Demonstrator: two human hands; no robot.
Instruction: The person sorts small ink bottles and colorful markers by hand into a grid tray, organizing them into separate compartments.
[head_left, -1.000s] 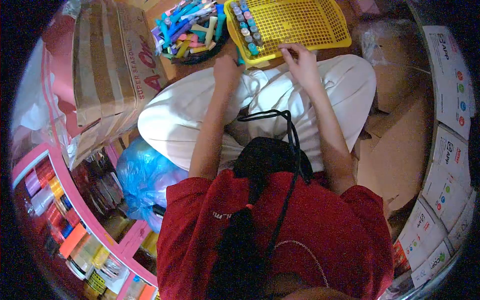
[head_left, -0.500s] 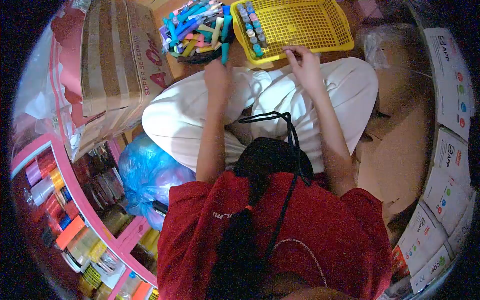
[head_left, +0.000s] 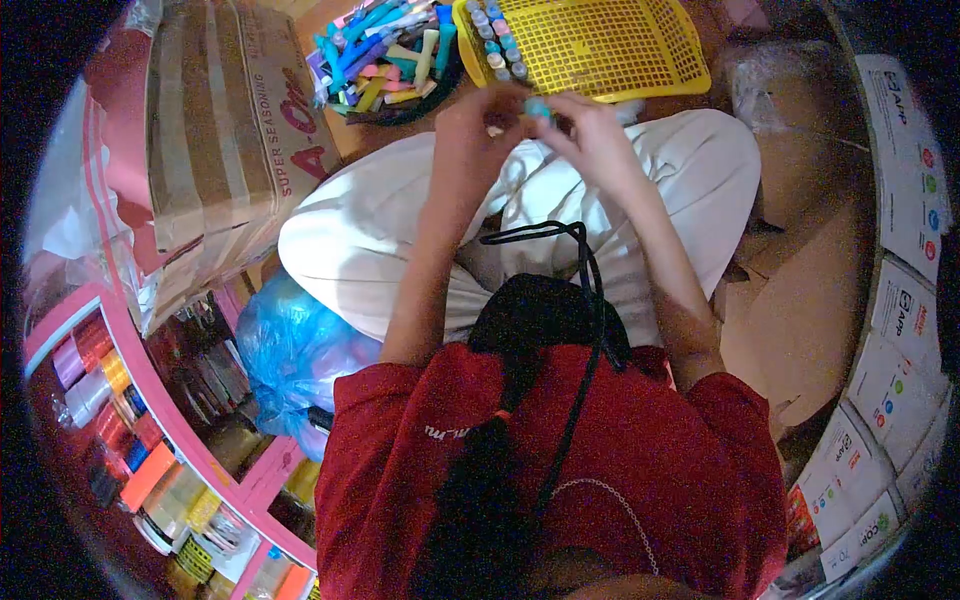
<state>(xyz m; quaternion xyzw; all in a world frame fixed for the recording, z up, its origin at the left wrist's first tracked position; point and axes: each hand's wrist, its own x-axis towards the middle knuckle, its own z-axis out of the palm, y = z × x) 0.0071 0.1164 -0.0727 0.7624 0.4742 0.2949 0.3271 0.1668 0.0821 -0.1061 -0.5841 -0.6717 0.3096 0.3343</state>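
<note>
My right hand [head_left: 597,140] pinches a small teal-capped tube [head_left: 538,106] between thumb and fingers, just off the near side of the yellow basket [head_left: 650,92]. Close against it, my left hand [head_left: 475,140] is curled and smeared by motion. A pale bit shows at its fingers, but I cannot tell what it holds. Inside the basket, a row of small capped tubes [head_left: 497,45] lines the left side. Left of the basket, a dark round container [head_left: 400,115] is heaped with mixed tubes [head_left: 375,65] in blue, teal, white, pink and yellow.
Crossed legs in white trousers [head_left: 360,240] lie under the hands. A large taped carton [head_left: 220,130] stands at the left, above a blue plastic bag [head_left: 290,350] and a pink shelf [head_left: 190,430] of ribbon rolls. White cartons [head_left: 905,300] and flattened cardboard [head_left: 790,320] line the right.
Both hands have come together before the basket, the left moving right from the heaped container. The teal-capped tube at the row's near end no longer shows there. The view has shifted slightly.
</note>
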